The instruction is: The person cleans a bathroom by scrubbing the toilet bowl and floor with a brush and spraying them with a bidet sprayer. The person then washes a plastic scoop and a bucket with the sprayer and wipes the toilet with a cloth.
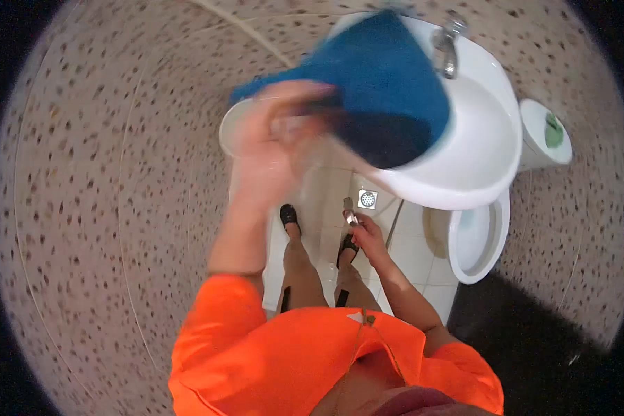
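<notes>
A blue cloth hangs over the left part of the white sink, with its edge reaching toward the wall. My left hand, raised and blurred by motion, has its fingers closed on the cloth's near side. Lower down, over the floor by my right foot, my right hand is wrapped round a small shiny metallic object that I cannot make out fully. The metal faucet stands at the back of the sink.
A toilet is below the sink at the right. A white container with a green item on top stands right of the sink. A floor drain lies in the tiles ahead. Speckled tile walls surround the space.
</notes>
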`<state>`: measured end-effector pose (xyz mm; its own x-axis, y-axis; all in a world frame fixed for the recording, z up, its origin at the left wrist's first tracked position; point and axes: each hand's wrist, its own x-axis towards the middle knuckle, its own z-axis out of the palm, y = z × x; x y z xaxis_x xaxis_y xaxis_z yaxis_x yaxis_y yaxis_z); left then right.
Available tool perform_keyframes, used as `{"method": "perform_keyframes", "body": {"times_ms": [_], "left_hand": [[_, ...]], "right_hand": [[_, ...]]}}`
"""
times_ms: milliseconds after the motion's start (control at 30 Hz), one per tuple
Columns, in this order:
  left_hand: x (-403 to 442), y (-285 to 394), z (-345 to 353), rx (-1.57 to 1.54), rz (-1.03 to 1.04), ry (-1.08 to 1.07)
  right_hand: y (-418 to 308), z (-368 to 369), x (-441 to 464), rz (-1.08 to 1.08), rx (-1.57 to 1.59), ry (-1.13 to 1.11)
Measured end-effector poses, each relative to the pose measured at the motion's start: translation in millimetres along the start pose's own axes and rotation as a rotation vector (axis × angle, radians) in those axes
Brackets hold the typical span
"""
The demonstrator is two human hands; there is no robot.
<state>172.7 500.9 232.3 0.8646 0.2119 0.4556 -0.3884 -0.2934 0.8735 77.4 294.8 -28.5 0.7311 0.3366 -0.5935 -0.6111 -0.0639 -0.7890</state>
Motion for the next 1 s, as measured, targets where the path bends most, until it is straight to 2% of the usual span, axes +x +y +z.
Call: {"method": "perform_keyframes", "body": {"times_ms": [33,67,100,167,200,267,333,367,400,433,467,567,600,667,733,767,833,867,933,967,1000], "left_hand": [[5.9,-23.9,28.1,0.13,0.405,-0.057],[6.8,-4.7,51.3,0.204,0.322,-0.214],[4.4,-19.0,76.4,0.365,0.393,-0.267],[1.2,-39.2,105.2,0.481,0.348,-0.393],[1.3,-40.2,98.7,0.531,0.458,-0.323],[4.3,-46.9,71.0,0.367,0.455,-0.129],[-5.6,-102.1,29.3,0.195,0.301,0.209],[-21.2,-147.2,10.2,0.041,0.046,0.383],[-39.2,-191.6,-11.1,0.059,-0.2,0.567],[-59.0,-230.0,-31.4,0.099,-0.526,0.559],[-86.9,-283.9,-49.1,0.35,-0.774,0.332],[-200.0,-489.4,-60.4,0.503,-0.908,0.194],[-217.5,-539.5,-67.0,0.014,-0.862,0.37],[-206.1,-574.8,-85.5,-0.488,-0.795,0.534],[-158.8,-550.9,-118.0,0.522,-1.023,0.144],[-160.0,-566.1,-127.0,0.513,-1.048,0.136],[-170.7,-597.1,-137.7,1.003,-0.802,-0.231],[-181.5,-606.3,-140.2,0.985,-0.821,-0.26],[-193.4,-627.9,-144.2,1.363,-0.518,-0.471],[-197.1,-642.0,-145.1,1.348,-0.517,-0.49],[-199.3,-658.3,-146.4,1.271,-0.581,-0.602]], "right_hand": [[-2.9,5.0,-0.1,0.015,-0.027,-0.046],[-8.3,8.1,-0.7,0.011,0.019,-0.029],[-12.3,13.5,-1.9,0.009,0.064,-0.006],[-20.0,22.7,-0.6,0.036,0.063,-0.066],[-24.9,28.3,4.0,0.043,0.091,-0.08],[-32.4,35.1,11.9,0.017,0.096,-0.118],[-36.2,36.8,20.6,0.058,0.095,-0.071],[-39.2,43.1,24.4,0.037,0.133,-0.064],[-40.6,51.4,32.8,0.05,0.126,-0.062],[-39.7,61.1,40.3,0.016,0.128,-0.086],[-39.4,74.2,48.3,-0.02,0.137,-0.108],[-56.4,131.5,78.3,0.039,0.078,-0.186],[-56.7,147.5,95.9,0.036,0.057,-0.219],[-53.6,172.8,126.6,0.054,0.05,-0.219],[-47.9,196.4,150.4,-0.053,0.085,-0.08],[-41.1,198.9,164.5,-0.103,0.103,-0.121],[-43.1,220.1,187.5,-0.1,0.069,-0.053],[-47.3,232.7,197.0,-0.125,0.043,0.009],[-47.7,254.4,218.3,-0.079,0.071,0.045],[-45.4,263.5,225.8,-0.035,0.014,-0.023],[-45.4,269.2,233.5,0.009,-0.043,-0.097]]}}
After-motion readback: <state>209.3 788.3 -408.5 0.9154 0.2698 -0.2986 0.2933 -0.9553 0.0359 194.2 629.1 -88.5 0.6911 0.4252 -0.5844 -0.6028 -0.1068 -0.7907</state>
